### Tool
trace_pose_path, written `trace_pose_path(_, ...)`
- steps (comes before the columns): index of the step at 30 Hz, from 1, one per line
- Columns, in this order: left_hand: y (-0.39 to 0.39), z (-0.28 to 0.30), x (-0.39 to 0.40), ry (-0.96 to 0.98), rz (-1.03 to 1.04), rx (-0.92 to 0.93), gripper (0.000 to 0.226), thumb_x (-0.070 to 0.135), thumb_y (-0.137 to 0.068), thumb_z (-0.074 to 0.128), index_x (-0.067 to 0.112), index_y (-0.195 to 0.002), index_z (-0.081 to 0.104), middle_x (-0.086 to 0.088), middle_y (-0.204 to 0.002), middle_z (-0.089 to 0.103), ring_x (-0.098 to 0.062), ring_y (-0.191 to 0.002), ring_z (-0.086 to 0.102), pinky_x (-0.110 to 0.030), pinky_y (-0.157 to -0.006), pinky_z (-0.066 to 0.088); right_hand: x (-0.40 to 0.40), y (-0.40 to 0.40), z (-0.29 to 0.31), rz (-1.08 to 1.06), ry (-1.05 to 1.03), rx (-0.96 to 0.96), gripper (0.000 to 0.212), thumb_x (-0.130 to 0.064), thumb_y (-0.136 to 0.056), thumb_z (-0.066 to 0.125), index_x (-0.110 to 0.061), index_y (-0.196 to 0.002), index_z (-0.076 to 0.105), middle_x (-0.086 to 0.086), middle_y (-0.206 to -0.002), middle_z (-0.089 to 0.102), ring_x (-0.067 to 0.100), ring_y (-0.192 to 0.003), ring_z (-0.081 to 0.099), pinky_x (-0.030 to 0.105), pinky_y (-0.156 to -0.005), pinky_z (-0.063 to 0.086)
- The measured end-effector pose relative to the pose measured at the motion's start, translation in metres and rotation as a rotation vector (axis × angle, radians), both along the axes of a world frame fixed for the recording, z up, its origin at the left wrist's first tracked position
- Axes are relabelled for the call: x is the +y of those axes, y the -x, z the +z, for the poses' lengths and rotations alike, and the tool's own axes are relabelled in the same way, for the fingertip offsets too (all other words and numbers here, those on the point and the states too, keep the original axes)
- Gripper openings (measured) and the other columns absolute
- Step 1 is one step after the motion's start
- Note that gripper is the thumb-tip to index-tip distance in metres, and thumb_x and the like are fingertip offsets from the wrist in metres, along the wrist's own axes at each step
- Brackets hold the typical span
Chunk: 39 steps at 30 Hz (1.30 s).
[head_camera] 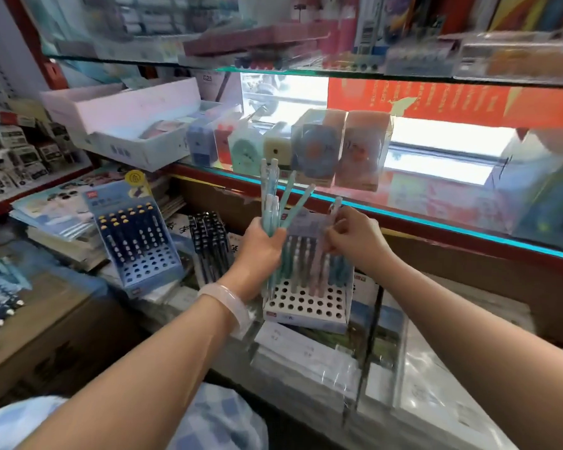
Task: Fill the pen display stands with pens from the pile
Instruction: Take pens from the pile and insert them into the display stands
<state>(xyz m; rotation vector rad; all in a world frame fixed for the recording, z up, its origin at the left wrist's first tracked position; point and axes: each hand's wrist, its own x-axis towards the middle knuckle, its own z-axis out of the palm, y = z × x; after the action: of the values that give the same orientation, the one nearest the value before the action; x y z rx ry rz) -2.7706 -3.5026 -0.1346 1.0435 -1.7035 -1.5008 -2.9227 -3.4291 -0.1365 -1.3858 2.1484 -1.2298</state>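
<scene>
- Pens (275, 203) in pale teal fan upward from our left hand (262, 246), fingers wrapped round the bunch, just left of the white display stand (306, 306) on the bench.
- Our right hand (351, 237) pinches a single pen (333, 209) above the stand's back rows, where others already stand.
- We judge it best to keep that pen upright, aim its tip at a free hole, and hold the bunch clear of the filled rows.
</scene>
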Motion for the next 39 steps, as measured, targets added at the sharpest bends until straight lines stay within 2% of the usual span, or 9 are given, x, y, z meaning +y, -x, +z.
trace_pose_path(5, 0.002, -0.008, 0.008, 0.044, 0.001, -0.014, 0.025, 0.025, -0.094, 0.048, 0.014, -0.117, 0.050, -0.005, -0.087, 0.057, -0.016, -0.072, 0.054, -0.032, -0.060, 0.045, 0.019, -0.004, -0.022, 0.016, -0.076, 0.058, 0.008, -0.025, -0.090, 0.059, -0.017, -0.093, 0.059, -0.001, -0.085, 0.066, 0.014, -0.076, 0.067, 0.037, -0.073, 0.058)
trace_pose_path(7, 0.000, -0.011, 0.009, 0.042, 0.018, -0.007, 0.023, 0.024, -0.095, 0.048, 0.013, -0.116, 0.050, -0.003, -0.081, 0.053, -0.014, -0.066, 0.049, -0.031, -0.059, 0.044, 0.024, -0.009, -0.035, -0.001, -0.126, 0.090, 0.008, -0.022, -0.091, 0.058, -0.014, -0.093, 0.060, 0.000, -0.085, 0.066, 0.016, -0.078, 0.065, 0.037, -0.074, 0.057)
trace_pose_path(11, -0.007, -0.014, 0.009, 0.030, 0.031, -0.027, 0.017, 0.024, -0.096, 0.047, 0.017, -0.111, 0.050, -0.012, -0.098, 0.059, -0.022, -0.078, 0.054, -0.042, -0.074, 0.053, 0.028, -0.019, -0.057, -0.040, -0.162, 0.120, 0.010, -0.019, -0.095, 0.052, -0.010, -0.092, 0.057, 0.004, -0.087, 0.066, 0.017, -0.074, 0.063, 0.037, -0.071, 0.056)
trace_pose_path(16, -0.016, -0.013, 0.002, 0.044, 0.070, 0.004, 0.016, 0.019, -0.096, 0.046, 0.014, -0.112, 0.048, 0.000, -0.076, 0.049, -0.012, -0.064, 0.047, -0.026, -0.056, 0.044, 0.021, -0.028, -0.072, -0.024, -0.253, 0.204, 0.012, -0.017, -0.097, 0.046, -0.009, -0.099, 0.055, 0.009, -0.089, 0.066, 0.023, -0.073, 0.062, 0.041, -0.068, 0.054)
trace_pose_path(25, -0.029, -0.015, -0.005, 0.039, 0.062, -0.022, 0.017, 0.017, -0.095, 0.048, 0.012, -0.111, 0.049, 0.000, -0.073, 0.047, -0.012, -0.061, 0.046, -0.030, -0.059, 0.046, 0.006, -0.042, -0.082, -0.090, -0.401, 0.240, 0.022, -0.013, -0.098, 0.040, -0.003, -0.099, 0.060, 0.016, -0.094, 0.067, 0.031, -0.082, 0.064, 0.037, -0.070, 0.052)
trace_pose_path(31, -0.038, -0.011, -0.003, 0.000, 0.019, 0.002, 0.019, 0.017, -0.095, 0.048, 0.010, -0.112, 0.049, -0.001, -0.073, 0.048, -0.011, -0.058, 0.044, -0.025, -0.053, 0.042, 0.012, -0.037, -0.071, -0.044, -0.428, 0.198, 0.028, -0.018, -0.096, 0.046, -0.017, -0.069, 0.054, 0.008, -0.079, 0.067, 0.020, -0.065, 0.061, 0.028, -0.058, 0.047)
trace_pose_path(33, -0.041, -0.012, -0.003, -0.008, 0.002, -0.003, 0.019, 0.018, -0.095, 0.047, 0.011, -0.114, 0.050, -0.001, -0.073, 0.048, -0.010, -0.059, 0.045, -0.025, -0.055, 0.042, 0.016, -0.034, -0.060, -0.057, -0.333, 0.198, 0.023, -0.021, -0.095, 0.052, -0.016, -0.073, 0.056, 0.002, -0.070, 0.062, 0.015, -0.060, 0.059, 0.027, -0.059, 0.049)
trace_pose_path(35, -0.042, -0.011, -0.002, -0.018, -0.015, -0.009, 0.020, 0.017, -0.096, 0.047, 0.012, -0.115, 0.050, 0.000, -0.074, 0.048, -0.010, -0.060, 0.045, -0.024, -0.056, 0.042, 0.015, -0.033, -0.040, -0.120, -0.155, 0.064, 0.019, -0.021, -0.095, 0.053, -0.015, -0.077, 0.058, 0.000, -0.069, 0.061, 0.011, -0.059, 0.059, 0.022, -0.057, 0.051)
trace_pose_path(39, -0.040, -0.007, 0.005, -0.034, -0.077, 0.000, 0.013, 0.013, -0.096, 0.045, 0.016, -0.107, 0.052, 0.003, -0.069, 0.049, -0.008, -0.056, 0.046, -0.020, -0.050, 0.041, 0.001, -0.038, 0.002, -0.082, 0.055, -0.678, 0.018, -0.025, -0.093, 0.055, -0.010, -0.092, 0.065, 0.006, -0.083, 0.069, 0.013, -0.071, 0.065, 0.022, -0.068, 0.055)
